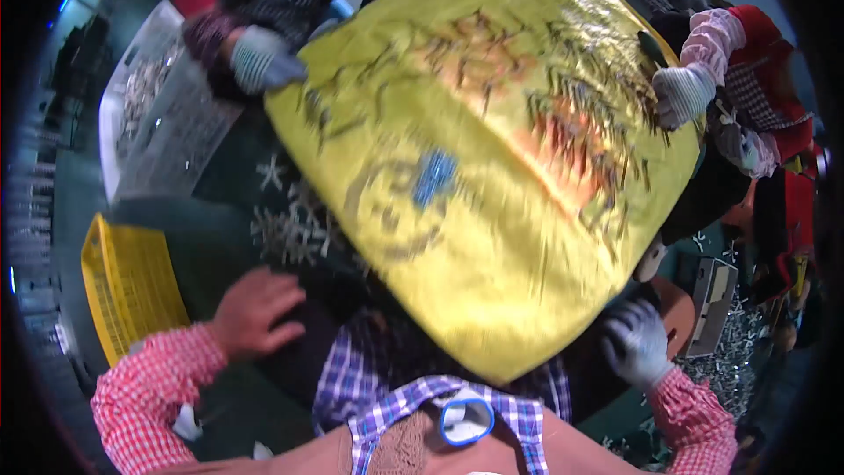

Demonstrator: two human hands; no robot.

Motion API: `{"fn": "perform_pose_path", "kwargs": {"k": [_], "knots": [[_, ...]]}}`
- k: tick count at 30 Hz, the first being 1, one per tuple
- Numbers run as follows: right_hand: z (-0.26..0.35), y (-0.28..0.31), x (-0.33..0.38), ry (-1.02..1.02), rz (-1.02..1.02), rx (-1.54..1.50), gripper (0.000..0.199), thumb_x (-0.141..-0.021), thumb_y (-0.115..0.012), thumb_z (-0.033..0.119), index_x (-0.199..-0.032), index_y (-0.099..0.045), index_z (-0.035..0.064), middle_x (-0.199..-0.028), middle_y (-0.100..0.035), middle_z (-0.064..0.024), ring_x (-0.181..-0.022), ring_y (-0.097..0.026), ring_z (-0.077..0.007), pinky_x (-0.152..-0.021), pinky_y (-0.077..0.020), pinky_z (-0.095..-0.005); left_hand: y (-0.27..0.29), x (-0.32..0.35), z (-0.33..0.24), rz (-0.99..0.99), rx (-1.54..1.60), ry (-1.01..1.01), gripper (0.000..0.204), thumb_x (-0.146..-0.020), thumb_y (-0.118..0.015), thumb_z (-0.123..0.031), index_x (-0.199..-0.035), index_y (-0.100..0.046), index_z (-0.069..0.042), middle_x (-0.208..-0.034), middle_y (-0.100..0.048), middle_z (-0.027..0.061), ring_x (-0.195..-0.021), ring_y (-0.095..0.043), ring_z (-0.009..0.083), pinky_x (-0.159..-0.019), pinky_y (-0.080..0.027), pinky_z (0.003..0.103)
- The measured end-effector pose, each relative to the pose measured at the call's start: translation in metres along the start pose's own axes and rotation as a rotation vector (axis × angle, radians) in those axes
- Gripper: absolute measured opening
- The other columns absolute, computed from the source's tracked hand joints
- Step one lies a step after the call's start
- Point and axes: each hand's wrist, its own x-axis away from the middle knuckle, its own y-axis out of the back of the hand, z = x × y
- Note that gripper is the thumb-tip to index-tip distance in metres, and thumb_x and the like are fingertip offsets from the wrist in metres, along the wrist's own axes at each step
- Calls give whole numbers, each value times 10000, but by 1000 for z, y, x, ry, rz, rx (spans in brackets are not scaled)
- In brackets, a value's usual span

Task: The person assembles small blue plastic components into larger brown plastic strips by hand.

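Note:
My left hand (259,312) is bare and slightly blurred, its fingers apart and nothing visible in them. It hovers left of the near corner of a work surface covered in shiny yellow sheeting (492,299). My right hand (635,343), in a grey-and-white work glove, hangs beside the right edge of that surface. Its fingers are loosely bent, with no object visible in them. Many thin dark pieces (571,149) lie scattered and heaped on the sheeting's far and right parts. A small blue bundle (433,178) lies nearer the middle, by a drawn round face.
At far left a co-worker's gloved hand (259,62) touches the sheeting; another's gloved hand (684,95) is at the right edge. A white crate (123,149) and a yellow basket (136,286) stand left. Pale pieces (299,229) litter the floor. A grey box (710,308) stands right.

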Motion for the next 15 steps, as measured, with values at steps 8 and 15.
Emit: {"fn": "perform_pose_path", "kwargs": {"k": [8,15], "knots": [[-27,11,-16,86,188,-383,273,-639,-754,202,-875,-646,116,-937,-657,-87,-885,-617,-331,-798,-487,-489,24,-42,23,404,414,-42,252,-837,-713,-233,-1040,-666,-92,-1071,-667,91,-973,-649,274,-834,-510,398],[-24,42,-34,125,293,-605,267,-705,-732,199,-926,-634,86,-1012,-646,-115,-942,-600,-326,-862,-462,-475,21,-74,35,436,639,-214,201,-851,-700,-214,-1000,-667,-83,-1054,-668,91,-964,-648,266,-846,-509,400]]}}
